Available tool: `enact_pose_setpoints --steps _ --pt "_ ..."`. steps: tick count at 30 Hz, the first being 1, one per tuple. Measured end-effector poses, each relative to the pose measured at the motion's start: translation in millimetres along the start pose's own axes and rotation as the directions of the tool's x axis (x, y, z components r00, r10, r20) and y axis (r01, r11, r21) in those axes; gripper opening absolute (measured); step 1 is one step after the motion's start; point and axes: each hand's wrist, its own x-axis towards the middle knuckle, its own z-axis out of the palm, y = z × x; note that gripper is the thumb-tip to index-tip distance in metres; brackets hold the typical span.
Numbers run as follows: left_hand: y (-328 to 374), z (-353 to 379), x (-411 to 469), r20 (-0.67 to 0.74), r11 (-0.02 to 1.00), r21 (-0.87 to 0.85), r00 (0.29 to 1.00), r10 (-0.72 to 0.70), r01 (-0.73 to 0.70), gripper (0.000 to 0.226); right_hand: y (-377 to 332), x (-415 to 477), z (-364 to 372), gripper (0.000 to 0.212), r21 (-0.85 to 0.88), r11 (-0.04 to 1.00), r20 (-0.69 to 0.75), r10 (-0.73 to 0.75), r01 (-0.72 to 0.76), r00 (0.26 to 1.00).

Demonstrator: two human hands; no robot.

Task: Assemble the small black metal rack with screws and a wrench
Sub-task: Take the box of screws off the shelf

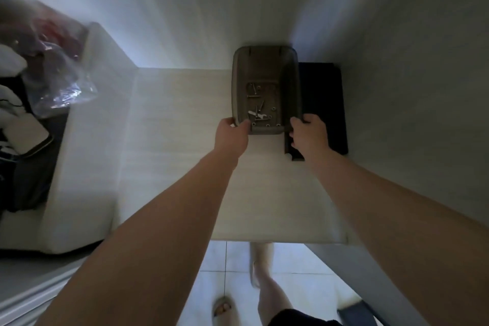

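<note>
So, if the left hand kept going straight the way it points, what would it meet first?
The grey tray: the left hand grips its near left corner. Behind the tray comes the white wall, seemingly close, though depth is unclear.

Home setting: clothes [13,106] and a bag [63,87] are lying on a sofa [79,172]; a slippered foot [223,308] is standing on tiles [211,259].

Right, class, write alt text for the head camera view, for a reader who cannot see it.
Seen from above, a person's left hand and right hand grip the near corners of a grey tray holding loose screws, on a pale table against a wall. Flat black panels lie beside the tray, under the right hand.
</note>
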Motion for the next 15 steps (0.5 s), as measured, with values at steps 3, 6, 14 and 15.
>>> enact_pose_setpoints --steps 3,6,14,15 --pt "1 3 0 -0.022 0.998 -0.053 1.0 -0.019 0.018 0.04 -2 2 -3 0.034 -0.03 1.0 -0.011 0.001 -0.001 1.0" --pt "5 2 -5 -0.033 0.991 -0.125 0.998 -0.048 0.043 0.025 -4 -3 -6 0.031 -0.038 0.999 -0.006 0.01 -0.01 1.0" --pt "-3 -42 -45 0.004 0.965 -0.257 0.999 -0.046 0.046 0.022 1 -71 -11 0.003 0.149 0.988 0.05 0.022 -0.029 0.998" --pt "-7 -51 -51 0.02 0.965 -0.257 0.999 -0.041 0.044 0.019 4 -84 -12 0.004 0.16 0.987 0.068 0.017 -0.028 0.998"
